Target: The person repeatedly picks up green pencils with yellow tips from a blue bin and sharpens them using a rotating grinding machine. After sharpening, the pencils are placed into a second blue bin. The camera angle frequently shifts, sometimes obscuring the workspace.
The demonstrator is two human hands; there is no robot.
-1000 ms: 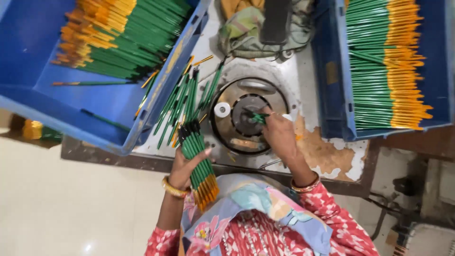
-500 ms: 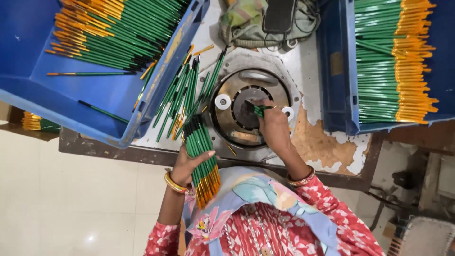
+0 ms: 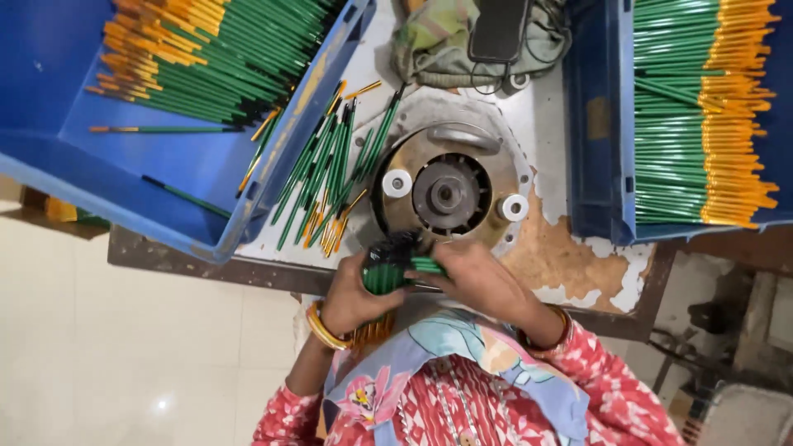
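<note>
My left hand [image 3: 357,296] grips a thick bundle of green brushes [image 3: 385,269], dark tips pointing toward the round metal machine [image 3: 450,194] and orange ends down by my wrist. My right hand [image 3: 481,279] is closed on a green brush [image 3: 428,265] that lies against the bundle's right side, just in front of the machine. Both hands meet at the table's near edge.
Loose green and orange brushes [image 3: 326,177] lie left of the machine. A blue crate [image 3: 206,177] at left holds more brushes, and another blue crate [image 3: 596,124] at right holds neat rows. A cloth and a dark device [image 3: 499,29] sit behind the machine.
My right hand has pulled back from the machine's centre to the bundle, carrying a brush. My left hand has drawn the bundle nearer to my body and to the right.
</note>
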